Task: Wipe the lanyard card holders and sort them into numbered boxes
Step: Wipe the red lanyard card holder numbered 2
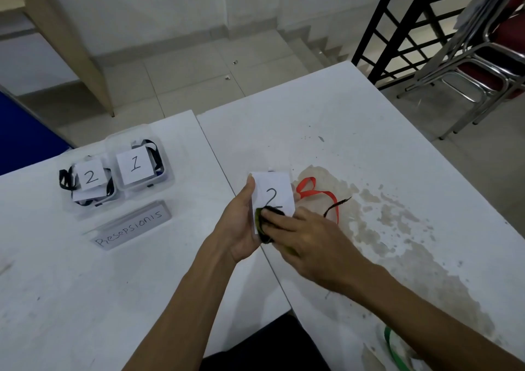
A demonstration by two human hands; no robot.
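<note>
Item: card holder [272, 197], marked "2", w/ orange lanyard [318, 196] trailing to the bench [369, 120] just right of the hands.
Location: held up off the bench in the left hand [241, 228], centre of view.
Handling (est.): light, thin, flat; prob. smooth plastic face, so slippery under a cloth. Bends if squeezed mid-face. Best taken by the long edges; strap is limp and may snag.
Left hand: curled round holder's left edge and back, thumb up along the edge, gripping it.
Right hand [306, 237]: fingers bent over a dark cloth [268, 220], pressing it on holder's lower face.
Boxes: box 2 [89, 181] and box 1 [139, 166], well left of left hand, side by side, touching; both hold black straps. Sign [130, 225] near them.
</note>
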